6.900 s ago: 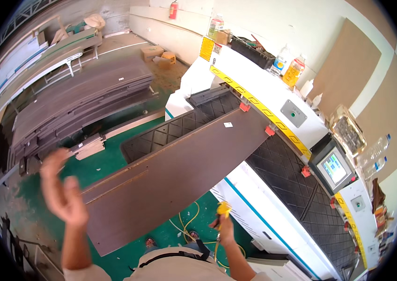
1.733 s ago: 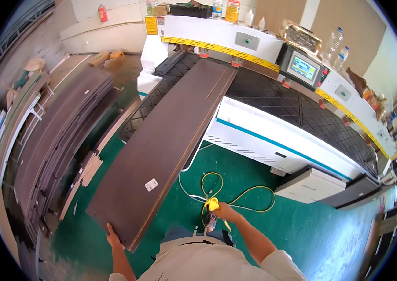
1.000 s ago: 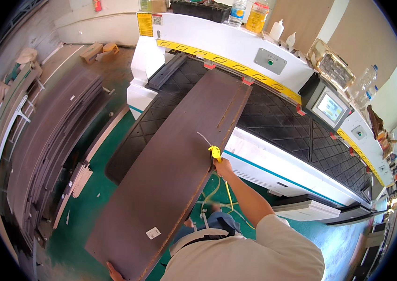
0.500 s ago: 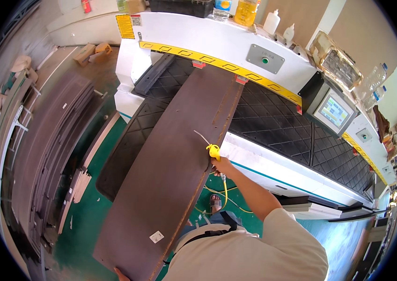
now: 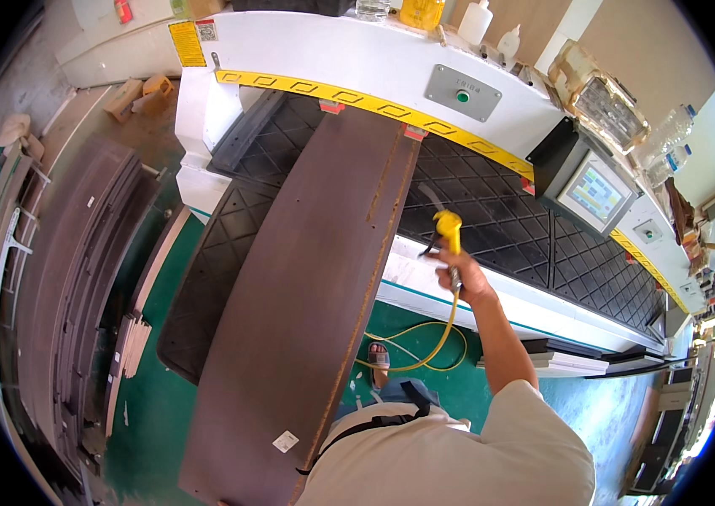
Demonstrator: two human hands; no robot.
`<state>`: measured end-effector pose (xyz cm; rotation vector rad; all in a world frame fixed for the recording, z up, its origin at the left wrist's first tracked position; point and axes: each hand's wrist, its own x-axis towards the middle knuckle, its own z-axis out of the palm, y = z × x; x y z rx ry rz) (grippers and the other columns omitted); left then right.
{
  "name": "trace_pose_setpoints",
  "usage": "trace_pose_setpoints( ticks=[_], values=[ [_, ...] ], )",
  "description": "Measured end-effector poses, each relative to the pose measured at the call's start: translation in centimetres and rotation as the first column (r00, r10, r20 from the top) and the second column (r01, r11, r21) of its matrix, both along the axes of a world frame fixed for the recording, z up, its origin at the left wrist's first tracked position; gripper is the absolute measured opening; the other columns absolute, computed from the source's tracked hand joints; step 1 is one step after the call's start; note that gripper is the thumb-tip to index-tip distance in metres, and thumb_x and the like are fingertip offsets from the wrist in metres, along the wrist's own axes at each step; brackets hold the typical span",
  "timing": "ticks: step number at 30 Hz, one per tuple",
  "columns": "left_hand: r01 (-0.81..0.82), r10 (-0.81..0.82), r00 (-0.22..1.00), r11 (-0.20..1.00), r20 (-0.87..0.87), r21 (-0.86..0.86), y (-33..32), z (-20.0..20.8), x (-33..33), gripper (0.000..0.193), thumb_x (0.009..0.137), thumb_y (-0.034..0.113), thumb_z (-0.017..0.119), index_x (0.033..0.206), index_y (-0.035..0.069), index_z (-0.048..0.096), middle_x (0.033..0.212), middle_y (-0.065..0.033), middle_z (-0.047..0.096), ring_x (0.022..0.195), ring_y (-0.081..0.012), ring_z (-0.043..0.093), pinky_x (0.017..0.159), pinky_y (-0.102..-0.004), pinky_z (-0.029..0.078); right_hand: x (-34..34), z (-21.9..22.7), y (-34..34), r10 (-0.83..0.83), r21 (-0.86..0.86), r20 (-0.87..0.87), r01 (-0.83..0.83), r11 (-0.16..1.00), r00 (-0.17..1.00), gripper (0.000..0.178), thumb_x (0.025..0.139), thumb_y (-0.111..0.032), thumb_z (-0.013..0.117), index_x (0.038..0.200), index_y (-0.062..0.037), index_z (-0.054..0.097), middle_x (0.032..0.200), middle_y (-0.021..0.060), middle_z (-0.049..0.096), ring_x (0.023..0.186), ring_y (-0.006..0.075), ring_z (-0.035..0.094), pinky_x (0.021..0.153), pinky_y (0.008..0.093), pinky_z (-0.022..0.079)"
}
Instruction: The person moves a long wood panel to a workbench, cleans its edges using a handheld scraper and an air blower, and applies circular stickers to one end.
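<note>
At far left I see a stack of dark boards [image 5: 71,244], then pale wooden strips [image 5: 135,347] near the green floor [image 5: 155,430], then a black grooved panel [image 5: 206,304]. A white beam [image 5: 324,52] with a yellow band [image 5: 374,108] arches across, red blocks [image 5: 415,132] below it by the brown board's [image 5: 290,278] far end; farther right come a touchscreen [image 5: 596,194] and clear bottles [image 5: 666,167]. A yellow hose [image 5: 451,325] loops above the floor near a sandalled foot [image 5: 379,356].

The brown board lies lengthwise, left of the right hand [image 5: 467,274] and apart from its fingers; the yellow air gun [image 5: 448,223] sits within them.

I cannot tell how the left hand's fingers stand; the right hand's are curled round the gun's handle.
</note>
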<state>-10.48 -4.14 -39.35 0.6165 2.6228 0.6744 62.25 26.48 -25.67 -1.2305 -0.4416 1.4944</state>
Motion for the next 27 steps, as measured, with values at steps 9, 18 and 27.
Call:
trace_pose_setpoints(
  ticks=[9, 18, 27],
  values=[
    [0.032, -0.033, 0.999, 0.999, -0.038, -0.023, 1.9, -0.2, 0.7, 0.071, 0.104, 0.059, 0.051, 0.144, 0.000, 0.058, 0.145, -0.0208, 0.060, 0.129, -0.0371, 0.057, 0.111, -0.0528, 0.042, -1.1, 4.5, 2.4, -0.155, 0.351, -0.361, 0.288, 0.891, 0.920, 0.061, 0.091, -0.003, 0.050, 0.152, -0.0100, 0.046, 0.144, 0.0185, 0.059, 0.054, 0.0084, 0.040, 0.050, 0.0239, 0.038],
    [0.052, -0.054, 0.997, 0.998, -0.058, -0.048, 3.2, -0.4, 1.6, 0.069, 0.105, 0.059, 0.050, 0.145, 0.003, 0.058, 0.146, -0.0203, 0.059, 0.130, -0.0380, 0.056, 0.111, -0.0551, 0.041, -3.2, 11.2, 5.8, -0.246, 0.365, -0.126, 0.276, 0.889, 0.961, 0.061, 0.088, 0.006, 0.045, 0.147, -0.0080, 0.037, 0.138, 0.0216, 0.059, 0.055, 0.0095, 0.040, 0.046, 0.0241, 0.036],
    [0.073, -0.077, 0.994, 0.996, -0.078, -0.056, 4.3, -1.1, 2.0, 0.067, 0.105, 0.058, 0.049, 0.145, 0.005, 0.059, 0.147, -0.0198, 0.058, 0.132, -0.0390, 0.055, 0.110, -0.0574, 0.041, -5.2, 14.6, 9.5, -0.419, 0.299, 0.081, 0.379, 0.876, 0.904, 0.065, 0.088, 0.008, 0.050, 0.150, -0.0042, 0.032, 0.126, 0.0190, 0.063, 0.057, 0.0104, 0.044, 0.048, 0.0271, 0.038]
  ],
)
